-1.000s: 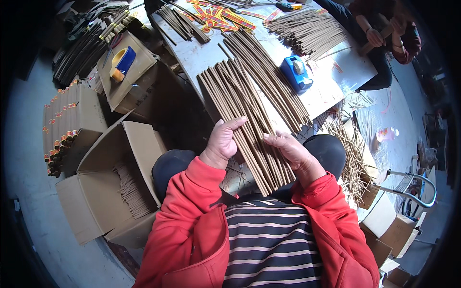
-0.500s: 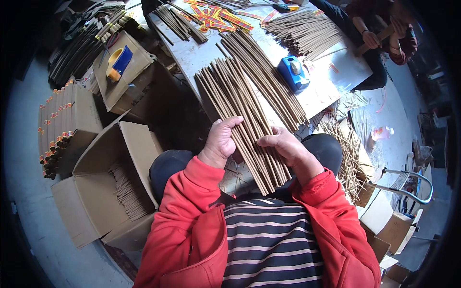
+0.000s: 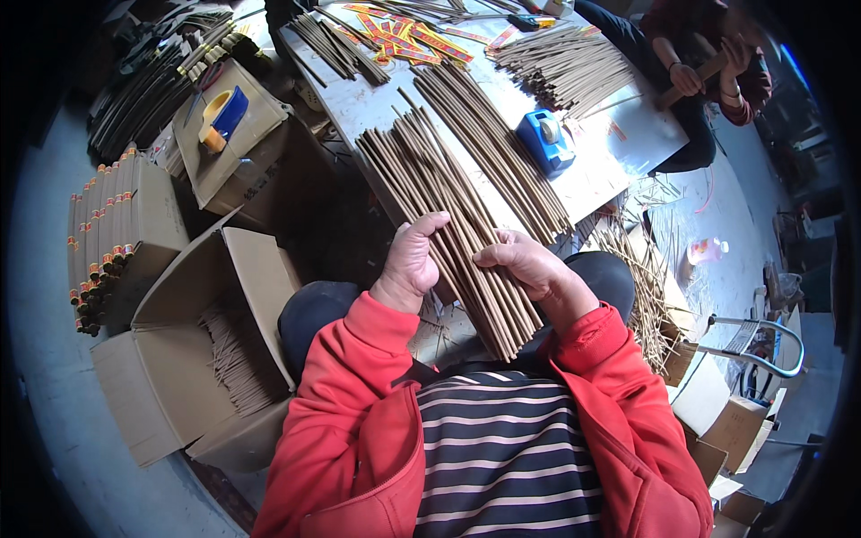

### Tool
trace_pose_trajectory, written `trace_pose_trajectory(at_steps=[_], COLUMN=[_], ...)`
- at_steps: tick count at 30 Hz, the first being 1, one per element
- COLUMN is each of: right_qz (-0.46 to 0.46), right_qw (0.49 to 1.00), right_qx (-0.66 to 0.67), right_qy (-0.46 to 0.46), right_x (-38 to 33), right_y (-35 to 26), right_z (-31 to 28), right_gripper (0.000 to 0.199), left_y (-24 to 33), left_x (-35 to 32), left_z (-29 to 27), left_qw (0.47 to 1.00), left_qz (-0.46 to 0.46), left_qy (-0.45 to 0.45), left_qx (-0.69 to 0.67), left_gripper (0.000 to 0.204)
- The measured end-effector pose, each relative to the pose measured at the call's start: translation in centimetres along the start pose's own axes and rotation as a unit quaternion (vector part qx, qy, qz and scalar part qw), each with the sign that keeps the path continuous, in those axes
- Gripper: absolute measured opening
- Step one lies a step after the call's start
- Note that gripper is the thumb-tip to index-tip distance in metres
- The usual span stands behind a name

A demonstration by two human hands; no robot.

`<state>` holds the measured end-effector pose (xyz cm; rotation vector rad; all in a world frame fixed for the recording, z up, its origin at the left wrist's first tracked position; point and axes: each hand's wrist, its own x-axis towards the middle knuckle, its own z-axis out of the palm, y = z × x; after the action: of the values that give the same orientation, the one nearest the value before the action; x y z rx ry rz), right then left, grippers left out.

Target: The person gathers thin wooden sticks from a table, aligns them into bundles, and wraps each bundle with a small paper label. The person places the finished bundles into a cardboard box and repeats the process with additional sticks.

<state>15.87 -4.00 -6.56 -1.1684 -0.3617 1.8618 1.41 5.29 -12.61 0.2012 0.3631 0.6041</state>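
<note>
A bundle of long brown incense sticks (image 3: pixel 462 260) lies slanted between my hands, its lower ends above my lap and its far ends over the table edge. My left hand (image 3: pixel 411 263) is closed round the bundle's left side, thumb on top. From the right, my right hand (image 3: pixel 531 272) grips the same bundle, thumb across the upper sticks; the fingers underneath are hidden. The far ends sit unevenly, and one stick or more juts out. Just beyond, a row of similar sticks (image 3: pixel 489 148) rests on the white table (image 3: pixel 628 148).
A blue tape dispenser (image 3: pixel 544 148) stands right of the row. Red-and-yellow paper labels (image 3: pixel 395 36) and another stick pile (image 3: pixel 565 67) lie farther back. At left are an open carton (image 3: pixel 170 381) holding sticks and stacked labelled bundles (image 3: pixel 103 233). A co-worker (image 3: pixel 708 76) sits far right.
My right hand has shifted slightly up and left across the bundle. The sticks are bunched closer at the near end, and their far ends have become more uneven.
</note>
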Motion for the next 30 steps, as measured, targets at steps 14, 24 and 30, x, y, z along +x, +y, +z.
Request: trace_pose_trajectory(at_steps=[14, 24, 30], right_qz=[-0.003, -0.326, -0.318], right_qw=[0.991, 0.695, 0.667], right_qx=[-0.117, -0.617, -0.651], right_qy=[0.068, 0.174, 0.174], right_x=[1.0, 0.7, 0.8], right_y=[-1.1, -1.2, -1.8], right_z=[1.4, 1.7, 2.7], right_gripper=[0.037, 0.022, 0.02], left_y=[0.6, 0.6, 0.3], left_x=[1.1, 1.1, 1.1], left_z=[0.0, 0.1, -0.2], left_qw=[0.996, 0.997, 0.997], left_qz=[-0.02, 0.054, 0.055], left_qy=[-0.073, -0.047, -0.038], left_qx=[-0.042, -0.021, -0.043], left_gripper=[0.05, 0.038, 0.039])
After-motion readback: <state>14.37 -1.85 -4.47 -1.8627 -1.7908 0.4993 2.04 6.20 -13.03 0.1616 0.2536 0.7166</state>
